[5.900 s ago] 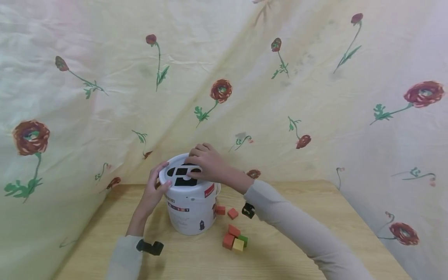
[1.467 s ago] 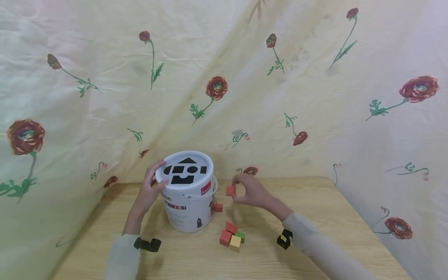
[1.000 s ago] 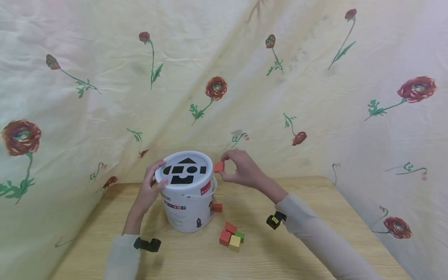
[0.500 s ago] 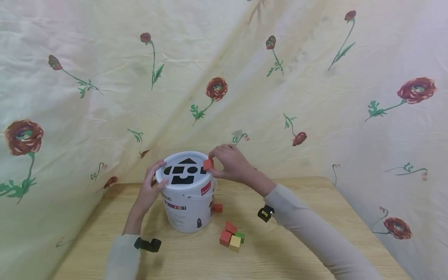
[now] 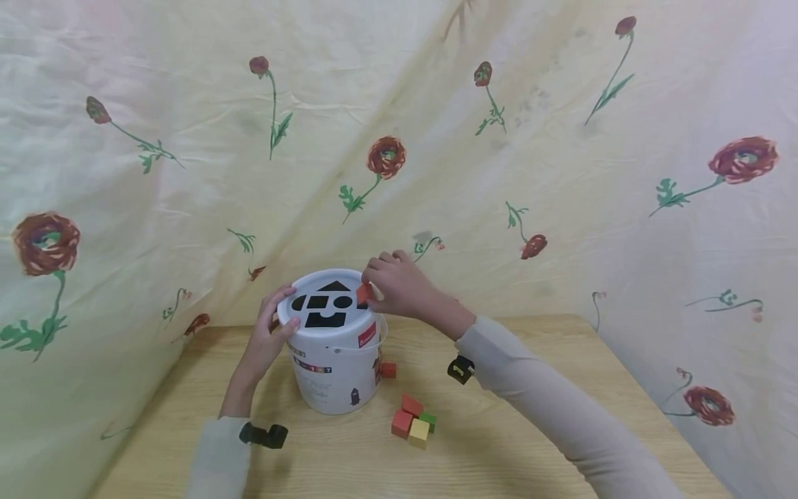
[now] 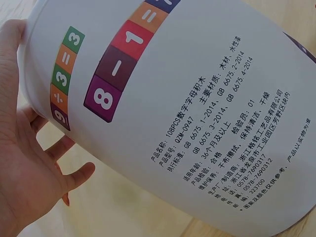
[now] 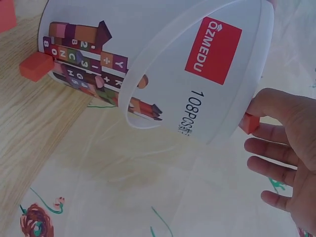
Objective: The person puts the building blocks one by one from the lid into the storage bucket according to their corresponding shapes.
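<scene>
In the head view a white bucket (image 5: 333, 388) stands on the table, its lid (image 5: 312, 280) cut with several black shaped holes. My left hand (image 5: 264, 341) grips the bucket's rim from the left, thumb at the lid's front edge. Between thumb and fingertips my right hand (image 5: 404, 285) pinches a red block (image 5: 364, 294) over the small rectangular hole at the lid's right side, partly covering it. From the right wrist, the red block (image 7: 251, 123) shows at the rim, mostly behind the thumb and lid edge.
A red block (image 5: 389, 370) lies against the bucket's right foot. Nearer the front sit a red cube (image 5: 402, 423), a slanted red block (image 5: 411, 405), a green block (image 5: 429, 421) and a yellow block (image 5: 419, 434). The bucket's white handle (image 5: 384, 331) hangs at its right. Flowered cloth (image 5: 486, 208) rises behind.
My right hand first worked at the lid, then picked a red block off the table, lifted it and moved it left onto the lid's right hole. The left hand keeps its grip.
</scene>
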`<state>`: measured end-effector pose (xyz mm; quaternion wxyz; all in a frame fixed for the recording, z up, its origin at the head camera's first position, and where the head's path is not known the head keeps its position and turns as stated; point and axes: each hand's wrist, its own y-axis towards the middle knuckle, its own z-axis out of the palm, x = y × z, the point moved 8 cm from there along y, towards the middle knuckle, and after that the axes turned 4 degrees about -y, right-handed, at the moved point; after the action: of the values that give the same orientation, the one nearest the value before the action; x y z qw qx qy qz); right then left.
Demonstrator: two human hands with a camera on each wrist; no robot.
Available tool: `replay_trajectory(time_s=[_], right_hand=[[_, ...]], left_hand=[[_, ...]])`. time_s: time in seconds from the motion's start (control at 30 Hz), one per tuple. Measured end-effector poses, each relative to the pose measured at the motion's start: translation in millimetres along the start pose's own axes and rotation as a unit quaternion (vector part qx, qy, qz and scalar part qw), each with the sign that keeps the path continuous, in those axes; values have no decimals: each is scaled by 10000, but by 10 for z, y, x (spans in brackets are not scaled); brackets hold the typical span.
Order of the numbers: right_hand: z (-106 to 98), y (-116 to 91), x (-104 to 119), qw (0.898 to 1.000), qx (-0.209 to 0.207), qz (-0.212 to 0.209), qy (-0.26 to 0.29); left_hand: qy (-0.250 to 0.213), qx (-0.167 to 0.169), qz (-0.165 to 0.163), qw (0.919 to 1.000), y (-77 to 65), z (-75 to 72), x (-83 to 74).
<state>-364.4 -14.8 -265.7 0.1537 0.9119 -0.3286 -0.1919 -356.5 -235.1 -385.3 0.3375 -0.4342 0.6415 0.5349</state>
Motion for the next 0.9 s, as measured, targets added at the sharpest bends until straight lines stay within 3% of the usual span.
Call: replay_trajectory(time_s=[0.2, 0.57, 0.9], right_hand=[[44, 48, 20, 9995, 283, 89, 64], [127, 98, -2, 9950, 598, 429, 671], [61, 84, 43, 9973, 234, 137, 681]], left_hand=[[0, 14, 1, 10000, 6, -4, 4], [-31, 14, 36, 10000, 20, -12, 19], [-19, 10, 43, 10000, 16, -12, 22]])
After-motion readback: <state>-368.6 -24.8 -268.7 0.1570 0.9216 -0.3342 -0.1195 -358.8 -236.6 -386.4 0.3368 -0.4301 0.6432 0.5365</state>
